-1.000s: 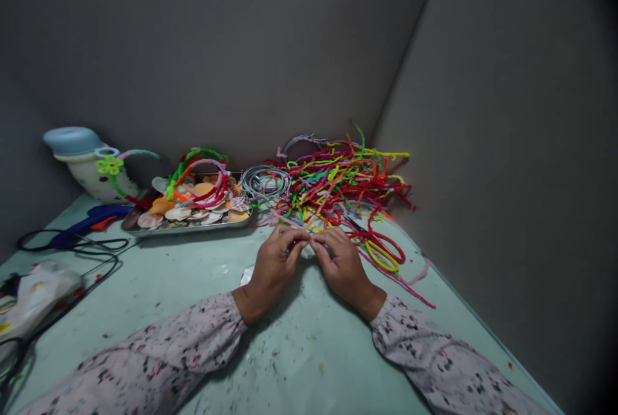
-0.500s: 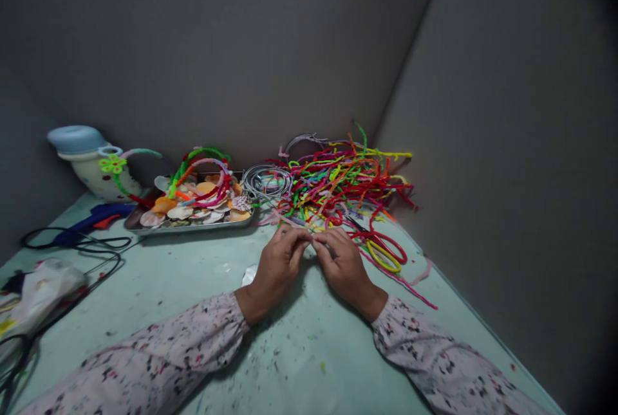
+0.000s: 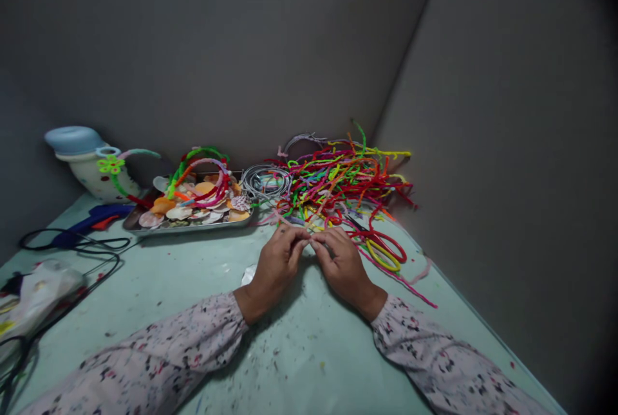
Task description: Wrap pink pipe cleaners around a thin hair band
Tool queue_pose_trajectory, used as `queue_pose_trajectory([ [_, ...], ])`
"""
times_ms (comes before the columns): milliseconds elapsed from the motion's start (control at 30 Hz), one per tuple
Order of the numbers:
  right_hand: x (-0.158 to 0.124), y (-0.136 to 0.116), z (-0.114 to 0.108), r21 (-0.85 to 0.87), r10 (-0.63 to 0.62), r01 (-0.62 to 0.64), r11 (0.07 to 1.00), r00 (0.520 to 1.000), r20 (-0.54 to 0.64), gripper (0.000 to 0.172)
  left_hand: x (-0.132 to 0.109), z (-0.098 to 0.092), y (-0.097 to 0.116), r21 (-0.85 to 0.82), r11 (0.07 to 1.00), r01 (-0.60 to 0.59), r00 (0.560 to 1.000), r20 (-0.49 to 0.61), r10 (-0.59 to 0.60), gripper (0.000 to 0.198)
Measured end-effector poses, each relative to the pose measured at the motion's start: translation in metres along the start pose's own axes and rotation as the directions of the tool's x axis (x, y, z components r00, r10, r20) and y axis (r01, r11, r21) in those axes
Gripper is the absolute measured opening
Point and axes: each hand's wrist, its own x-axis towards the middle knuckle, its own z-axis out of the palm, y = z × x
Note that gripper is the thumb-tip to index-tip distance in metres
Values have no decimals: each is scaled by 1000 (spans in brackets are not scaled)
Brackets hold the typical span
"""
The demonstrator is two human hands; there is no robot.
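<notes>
My left hand (image 3: 280, 257) and my right hand (image 3: 342, 265) meet fingertip to fingertip above the middle of the table. Thumb and forefinger are pinched together on each. Whatever lies between the fingertips is too small and hidden to make out. Just beyond them spreads a tangled heap of colourful pipe cleaners (image 3: 338, 177). Scissors with red and yellow handles (image 3: 385, 254) lie close to my right hand. A small piece of shiny foil (image 3: 248, 274) is beside my left wrist.
A metal tray (image 3: 193, 230) holds seashells and pipe-cleaner hoops. Left of it are a bottle with a blue lid (image 3: 77, 141), a blue glue gun (image 3: 91, 222), a black cord (image 3: 113, 264) and a plastic bag (image 3: 53, 283). A wire coil (image 3: 266, 181) stands behind. Grey walls enclose the table (image 3: 309, 350).
Almost nothing differs. Both hands stay pinched together at the same spot, and the whole view has shifted very slightly.
</notes>
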Motion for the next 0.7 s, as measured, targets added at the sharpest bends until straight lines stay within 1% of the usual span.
queue_pose_trajectory([
  [233, -1, 2, 1, -4, 0, 0, 1000, 1000, 14, 13, 0, 1, -2, 36, 999, 15, 1000, 16, -16, 12],
  [467, 0, 1, 0, -4, 1, -1, 1000, 1000, 5, 13, -1, 1, -2, -11, 1000, -4, 1000, -9, 4, 13],
  [700, 0, 1, 1, 4, 3, -3, 1000, 1000, -7, 12, 0, 1, -1, 4, 1000, 11, 1000, 5, -11, 12],
])
